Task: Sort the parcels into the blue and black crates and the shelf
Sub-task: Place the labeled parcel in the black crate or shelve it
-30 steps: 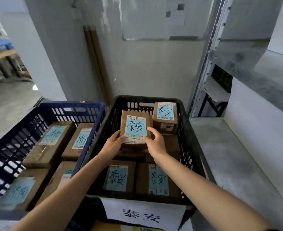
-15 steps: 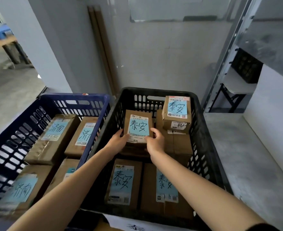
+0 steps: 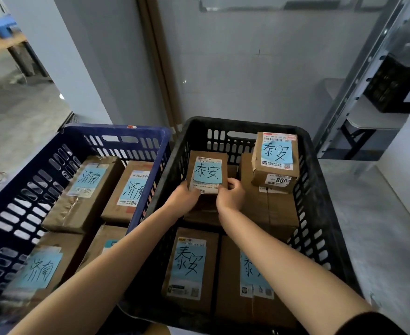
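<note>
A small brown parcel (image 3: pixel 207 165) with a blue handwritten label sits inside the black crate (image 3: pixel 318 189), on top of other boxes. My left hand (image 3: pixel 186 198) grips its near left corner and my right hand (image 3: pixel 230 195) grips its near right corner. A taller labelled parcel (image 3: pixel 275 160) stands at the crate's back right. Two flat labelled parcels (image 3: pixel 189 269) lie at the crate's front. The blue crate (image 3: pixel 13 189) to the left holds several brown parcels with blue labels.
A metal shelf frame (image 3: pixel 358 76) rises at the right, with another black crate (image 3: pixel 390 85) on a low shelf. A grey surface (image 3: pixel 380 226) runs along the right of the black crate. A wall stands close behind both crates.
The small parcel has gone lower into the black crate with both hands on it. The camera has tilted down and moved closer.
</note>
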